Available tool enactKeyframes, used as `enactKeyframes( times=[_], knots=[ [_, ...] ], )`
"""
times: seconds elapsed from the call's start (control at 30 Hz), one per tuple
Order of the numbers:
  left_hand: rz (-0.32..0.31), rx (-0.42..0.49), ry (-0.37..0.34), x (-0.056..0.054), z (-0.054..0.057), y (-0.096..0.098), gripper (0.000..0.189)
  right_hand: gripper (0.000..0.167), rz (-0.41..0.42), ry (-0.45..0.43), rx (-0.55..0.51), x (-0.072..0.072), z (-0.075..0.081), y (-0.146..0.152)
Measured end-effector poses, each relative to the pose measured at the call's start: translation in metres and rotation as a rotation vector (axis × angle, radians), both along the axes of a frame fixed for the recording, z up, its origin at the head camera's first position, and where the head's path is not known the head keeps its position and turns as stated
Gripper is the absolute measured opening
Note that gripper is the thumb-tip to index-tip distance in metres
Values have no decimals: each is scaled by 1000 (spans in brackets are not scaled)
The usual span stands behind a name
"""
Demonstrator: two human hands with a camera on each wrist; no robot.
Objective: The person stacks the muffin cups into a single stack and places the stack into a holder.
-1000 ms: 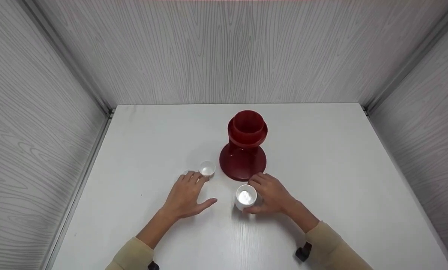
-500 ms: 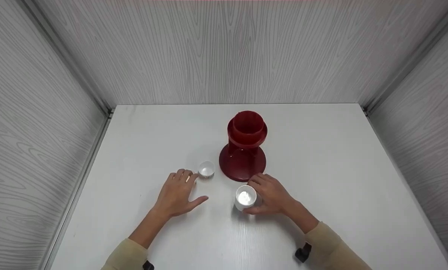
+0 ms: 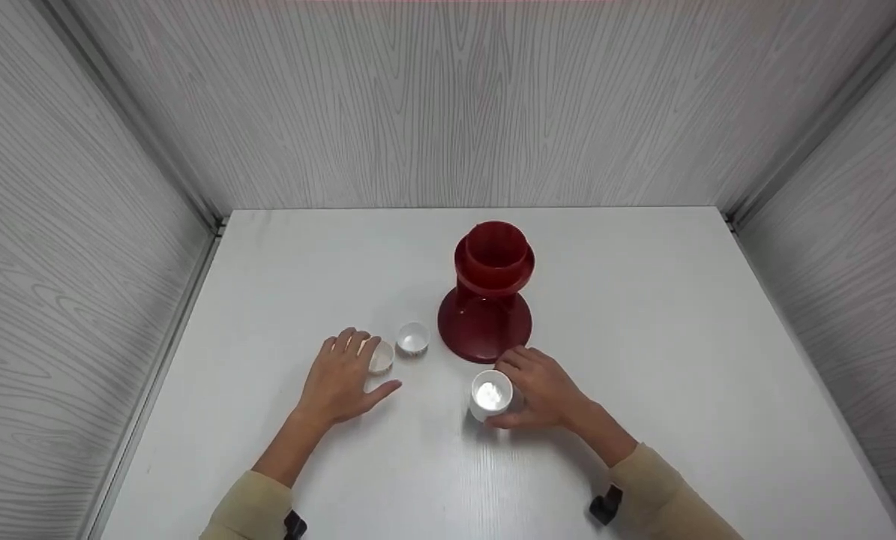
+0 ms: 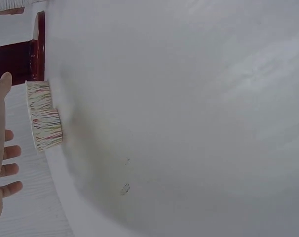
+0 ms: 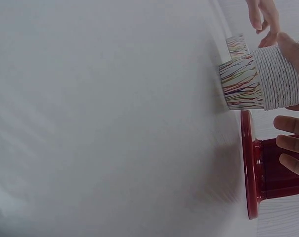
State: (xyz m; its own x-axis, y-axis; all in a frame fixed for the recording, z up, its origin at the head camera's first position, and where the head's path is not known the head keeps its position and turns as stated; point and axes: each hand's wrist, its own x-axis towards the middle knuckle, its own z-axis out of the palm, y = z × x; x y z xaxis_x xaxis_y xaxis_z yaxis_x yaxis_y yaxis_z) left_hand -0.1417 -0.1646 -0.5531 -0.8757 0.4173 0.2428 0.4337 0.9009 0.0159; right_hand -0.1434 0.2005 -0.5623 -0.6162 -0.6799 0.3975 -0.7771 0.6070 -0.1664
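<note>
My right hand [image 3: 541, 390] holds a stack of small white paper cups [image 3: 491, 401] upright between thumb and forefinger. In the right wrist view the bottom cup [image 5: 241, 83] shows thin coloured streaks, with many stacked rims [image 5: 278, 78] above it. My left hand [image 3: 335, 384] is spread, thumb out and fingers relaxed, holding nothing. Beside its forefinger stands one single paper cup [image 3: 382, 360], partly hidden by the hand. A second single cup [image 3: 413, 340] is just right of it. The left wrist view shows both streaked cups [image 4: 47, 127] side by side on the table.
Behind the right hand stands a glossy red stand [image 3: 485, 334] with a round base and an open red cylinder [image 3: 496, 247] on top. The white table [image 3: 627, 300] is enclosed by grey wood-grain panels [image 3: 448, 105] at the back and sides.
My left hand has drawn back to the left, off the nearer single cup, which now shows more of itself. My right hand and its stack have stayed in place.
</note>
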Motion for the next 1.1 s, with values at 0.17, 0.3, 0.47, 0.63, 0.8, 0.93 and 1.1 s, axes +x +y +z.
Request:
enactKeyframes(
  times=[0.17, 0.3, 0.47, 0.63, 0.8, 0.93, 1.1],
  knots=[
    [22, 2, -50, -4, -1, -2, 83, 70, -13, -5, 15, 0, 1, -1],
    [33, 3, -56, -8, -4, -4, 85, 72, -15, -16, 27, 0, 1, -1],
    [35, 24, -35, -11, -11, -7, 82, 71, -13, -17, 26, 1, 1, -1],
    [49, 36, -50, -13, -16, -8, 82, 72, -12, -17, 23, 1, 1, -1],
    [73, 47, -96, -15, -20, -9, 83, 71, 7, -5, 7, 1, 0, 0],
    [77, 59, -113, -16, -22, -9, 84, 70, 11, 9, -4, 0, 0, 0],
    [56, 82, -82, -18, -25, -9, 81, 68, 1, -7, -1, 0, 0, 0]
  ],
)
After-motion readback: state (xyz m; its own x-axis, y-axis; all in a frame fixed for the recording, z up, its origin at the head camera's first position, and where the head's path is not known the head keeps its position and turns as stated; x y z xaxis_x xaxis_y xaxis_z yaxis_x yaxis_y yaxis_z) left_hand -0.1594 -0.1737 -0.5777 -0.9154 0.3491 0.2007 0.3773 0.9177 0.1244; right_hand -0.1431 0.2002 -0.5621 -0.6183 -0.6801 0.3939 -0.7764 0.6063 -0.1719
